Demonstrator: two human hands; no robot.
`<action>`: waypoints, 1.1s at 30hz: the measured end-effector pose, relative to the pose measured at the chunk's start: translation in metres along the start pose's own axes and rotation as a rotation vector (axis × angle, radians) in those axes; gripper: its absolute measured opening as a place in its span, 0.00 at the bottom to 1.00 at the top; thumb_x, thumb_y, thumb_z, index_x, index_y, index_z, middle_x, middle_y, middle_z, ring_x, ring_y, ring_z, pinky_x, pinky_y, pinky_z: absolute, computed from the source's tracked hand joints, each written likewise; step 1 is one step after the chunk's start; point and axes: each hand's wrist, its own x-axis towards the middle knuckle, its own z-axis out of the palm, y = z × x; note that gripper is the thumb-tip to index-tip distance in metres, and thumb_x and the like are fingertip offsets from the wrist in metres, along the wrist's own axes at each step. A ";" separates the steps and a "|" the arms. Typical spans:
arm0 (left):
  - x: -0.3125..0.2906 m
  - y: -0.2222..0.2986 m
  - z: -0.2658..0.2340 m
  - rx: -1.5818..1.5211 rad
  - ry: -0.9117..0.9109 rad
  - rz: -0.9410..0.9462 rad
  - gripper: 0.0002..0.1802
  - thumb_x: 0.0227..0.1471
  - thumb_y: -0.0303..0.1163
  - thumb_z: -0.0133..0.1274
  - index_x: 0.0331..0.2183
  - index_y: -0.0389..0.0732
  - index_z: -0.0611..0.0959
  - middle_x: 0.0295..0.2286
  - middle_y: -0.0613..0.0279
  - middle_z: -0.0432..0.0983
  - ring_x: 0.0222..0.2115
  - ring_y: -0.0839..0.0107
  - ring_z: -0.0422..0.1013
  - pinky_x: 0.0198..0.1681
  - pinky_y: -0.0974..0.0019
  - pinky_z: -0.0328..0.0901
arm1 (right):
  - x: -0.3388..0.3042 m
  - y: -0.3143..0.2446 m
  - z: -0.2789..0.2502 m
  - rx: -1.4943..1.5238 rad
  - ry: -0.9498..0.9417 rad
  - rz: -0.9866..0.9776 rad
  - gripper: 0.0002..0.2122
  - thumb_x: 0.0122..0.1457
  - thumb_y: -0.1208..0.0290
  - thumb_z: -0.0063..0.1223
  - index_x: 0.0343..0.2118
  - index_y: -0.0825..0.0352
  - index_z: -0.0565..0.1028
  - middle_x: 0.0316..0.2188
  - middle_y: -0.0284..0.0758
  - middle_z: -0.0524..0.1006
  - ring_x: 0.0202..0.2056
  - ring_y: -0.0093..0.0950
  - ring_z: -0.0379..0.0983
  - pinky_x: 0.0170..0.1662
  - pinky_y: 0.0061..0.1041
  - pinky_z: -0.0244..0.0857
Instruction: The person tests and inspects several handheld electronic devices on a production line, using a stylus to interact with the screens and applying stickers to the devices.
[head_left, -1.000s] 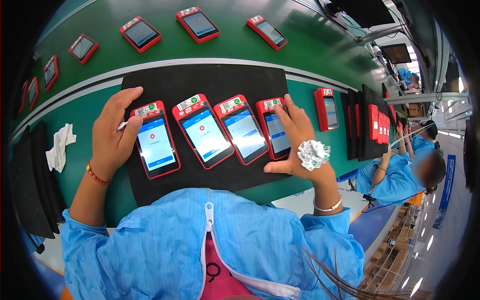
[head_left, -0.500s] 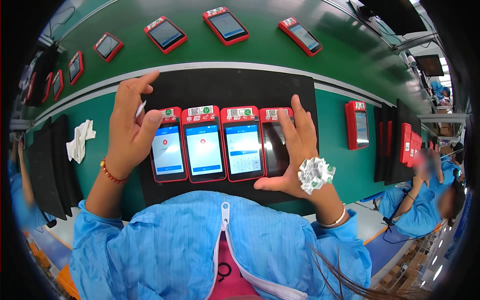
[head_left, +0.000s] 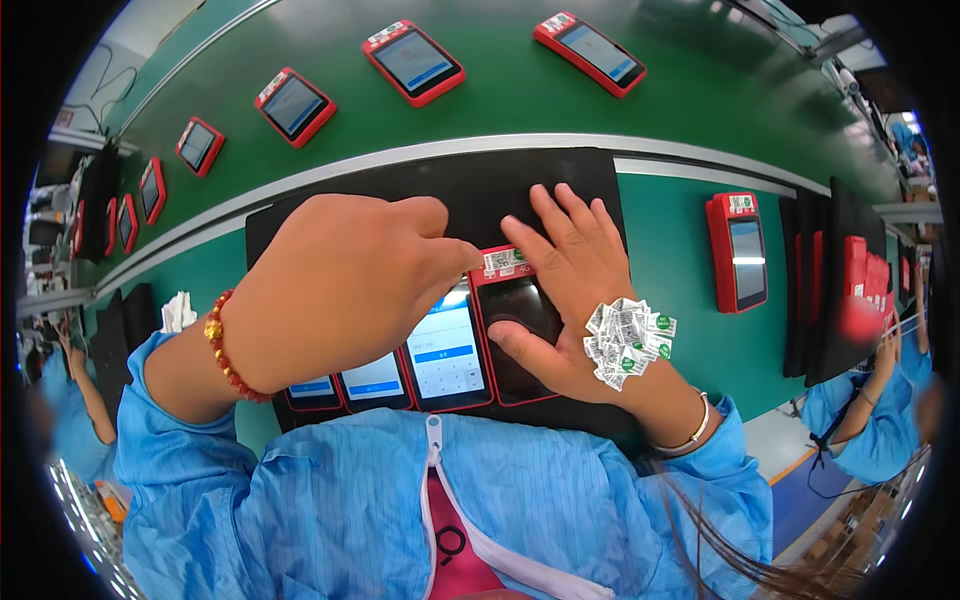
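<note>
Several red handheld card terminals stand side by side on a black mat (head_left: 300,215) before me. The rightmost terminal (head_left: 515,315) has a dark screen, and a white label (head_left: 498,264) runs along its top. My right hand (head_left: 580,275) lies over that terminal's right side, fingers spread, thumb across the screen. A cluster of small white and green stickers (head_left: 630,342) clings to the back of this hand near the wrist. At the label's left end, the fingertips of my left hand (head_left: 350,275) are pinched together; what they hold is hidden. This hand covers much of the lit terminals (head_left: 447,360).
More red terminals (head_left: 413,62) lie along the green surface beyond the metal rail (head_left: 400,163). One terminal (head_left: 738,252) rests on the right, near black boards (head_left: 835,290) and a red pile (head_left: 866,275). White cloth (head_left: 178,312) lies left. Co-workers' arms show at both sides.
My left hand has moved right across the terminals to the rightmost one's top. The small white pointed thing in its fingers is now out of sight. The whole view has shifted slightly.
</note>
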 end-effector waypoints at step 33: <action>-0.001 0.005 0.003 0.011 0.034 0.030 0.15 0.51 0.29 0.59 0.43 0.50 0.88 0.22 0.66 0.74 0.22 0.65 0.73 0.24 0.62 0.66 | 0.003 -0.008 0.003 0.035 0.041 0.011 0.32 0.53 0.58 0.64 0.59 0.70 0.71 0.61 0.58 0.67 0.67 0.57 0.57 0.70 0.57 0.43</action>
